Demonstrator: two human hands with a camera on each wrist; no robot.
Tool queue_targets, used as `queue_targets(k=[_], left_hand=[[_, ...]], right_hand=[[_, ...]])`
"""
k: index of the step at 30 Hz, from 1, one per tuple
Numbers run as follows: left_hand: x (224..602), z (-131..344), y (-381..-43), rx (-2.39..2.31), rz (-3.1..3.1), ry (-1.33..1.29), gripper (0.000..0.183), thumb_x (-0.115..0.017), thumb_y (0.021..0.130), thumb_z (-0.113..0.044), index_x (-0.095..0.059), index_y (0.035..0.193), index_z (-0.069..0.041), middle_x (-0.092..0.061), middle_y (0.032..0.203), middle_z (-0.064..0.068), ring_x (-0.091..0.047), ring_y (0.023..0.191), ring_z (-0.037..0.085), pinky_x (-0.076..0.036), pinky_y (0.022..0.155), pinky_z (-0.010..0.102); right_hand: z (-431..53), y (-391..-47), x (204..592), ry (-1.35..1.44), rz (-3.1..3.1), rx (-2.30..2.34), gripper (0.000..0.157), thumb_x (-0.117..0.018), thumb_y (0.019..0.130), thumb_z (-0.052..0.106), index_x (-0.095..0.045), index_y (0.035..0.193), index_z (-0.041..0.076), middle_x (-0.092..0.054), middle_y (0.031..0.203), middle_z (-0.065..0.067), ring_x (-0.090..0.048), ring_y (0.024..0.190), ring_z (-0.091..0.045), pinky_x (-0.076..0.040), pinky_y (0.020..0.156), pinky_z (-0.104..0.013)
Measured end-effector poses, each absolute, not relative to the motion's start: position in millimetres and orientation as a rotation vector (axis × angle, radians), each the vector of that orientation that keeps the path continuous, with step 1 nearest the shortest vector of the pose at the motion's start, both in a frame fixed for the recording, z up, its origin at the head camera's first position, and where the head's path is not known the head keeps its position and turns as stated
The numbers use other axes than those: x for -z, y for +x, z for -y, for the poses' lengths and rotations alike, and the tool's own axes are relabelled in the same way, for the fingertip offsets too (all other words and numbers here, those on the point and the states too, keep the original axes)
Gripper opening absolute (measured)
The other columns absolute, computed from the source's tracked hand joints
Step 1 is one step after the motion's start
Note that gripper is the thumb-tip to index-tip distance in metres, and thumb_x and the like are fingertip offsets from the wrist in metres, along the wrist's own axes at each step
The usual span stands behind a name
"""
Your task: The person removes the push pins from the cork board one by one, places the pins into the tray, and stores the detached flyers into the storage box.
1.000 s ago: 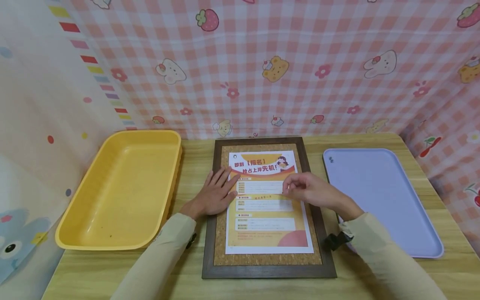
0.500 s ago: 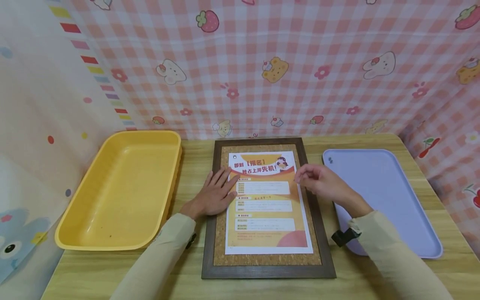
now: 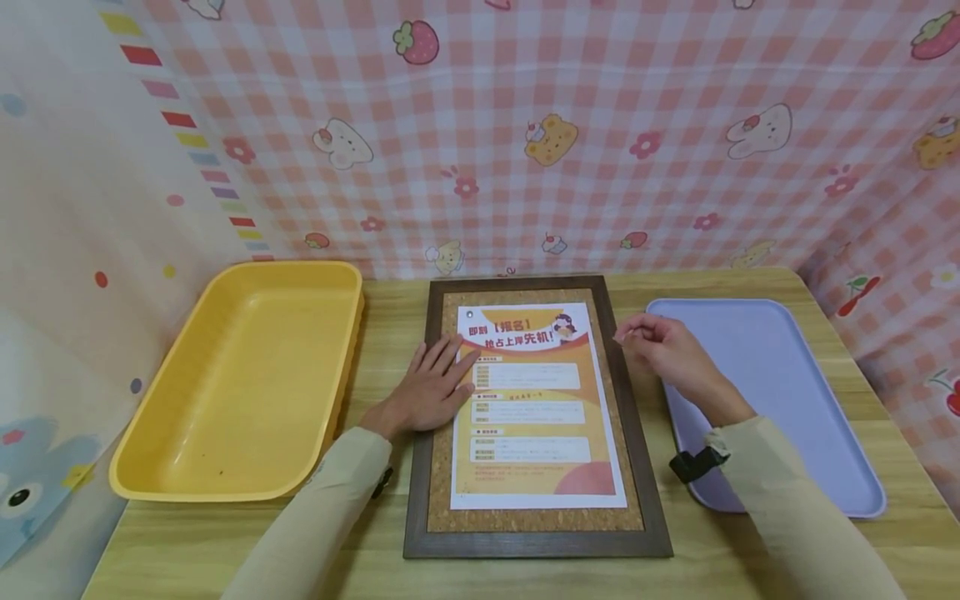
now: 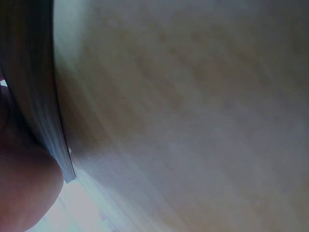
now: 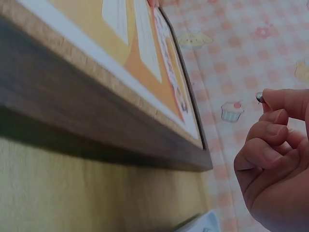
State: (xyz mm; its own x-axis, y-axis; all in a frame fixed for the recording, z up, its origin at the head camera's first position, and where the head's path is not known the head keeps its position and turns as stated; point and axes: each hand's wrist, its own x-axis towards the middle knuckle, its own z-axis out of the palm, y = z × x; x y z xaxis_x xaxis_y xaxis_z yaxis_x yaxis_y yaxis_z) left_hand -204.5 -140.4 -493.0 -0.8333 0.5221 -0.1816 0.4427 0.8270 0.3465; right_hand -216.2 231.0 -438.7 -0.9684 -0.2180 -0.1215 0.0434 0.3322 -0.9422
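A printed orange and white poster point(image 3: 528, 467) lies on a cork board point(image 3: 536, 521) with a dark wooden frame point(image 3: 536, 546). One thumbtack point(image 3: 469, 314) sits in its upper left corner. My left hand point(image 3: 426, 393) rests with fingers spread over the frame's left side and the poster's left edge. In the left wrist view, part of that hand shows beside the frame's side point(image 4: 41, 111). My right hand point(image 3: 667, 350) is raised just right of the frame, near its upper right part. Between thumb and forefinger it pinches a small silver thumbtack point(image 5: 259, 97).
A deep yellow tray point(image 3: 258, 375) stands on the wooden table point(image 3: 525, 579) to the left. To the right lies a shallow lavender tray point(image 3: 787, 400), its upper left corner partly behind my right hand. A pink checked cloth point(image 3: 480, 150) hangs close behind the board.
My right hand has moved from above the poster rightward and up, past the frame's right side, now overlapping the lavender tray. My left hand, board and poster have stayed put.
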Motion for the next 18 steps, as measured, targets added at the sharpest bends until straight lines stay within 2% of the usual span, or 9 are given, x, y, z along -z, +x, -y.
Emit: queue_targets(k=[7,14,18], left_hand=[[494.7,140.4,-204.8,-0.426,-2.746,0.738,0.060,-0.028,0.106,-0.045,-0.014,0.161,-0.023,0.002,0.168,0.007,0.006,0.154,0.029,0.007,0.120,0.054],[486.3,138.6,-202.9,-0.388,-2.734,0.747,0.060,-0.028,0.107,-0.043,-0.015,0.161,-0.021,0.000,0.167,0.010,0.004,0.153,0.031,0.004,0.120,0.056],[484.1,138.2,-201.9,-0.368,-2.737,0.746,0.060,-0.028,0.107,-0.044,-0.014,0.161,-0.022,0.000,0.167,0.010,0.004,0.154,0.031,0.003,0.120,0.056]], right_hand=[[-240.9,-223.8,448.2,-0.060,-2.355,1.757,0.018,-0.055,0.101,0.011,-0.057,0.107,-0.005,-0.044,0.062,0.011,-0.037,0.052,-0.005,-0.033,0.047,-0.022],[-254.6,-231.6,454.0,0.031,-2.325,1.798,0.011,-0.058,0.100,0.016,-0.062,0.101,0.005,-0.046,0.061,0.012,-0.037,0.051,-0.004,-0.034,0.047,-0.021],[-263.4,-236.5,456.9,0.081,-2.365,1.785,0.017,-0.058,0.100,0.016,-0.061,0.105,0.000,-0.048,0.061,0.012,-0.038,0.052,-0.004,-0.034,0.048,-0.022]])
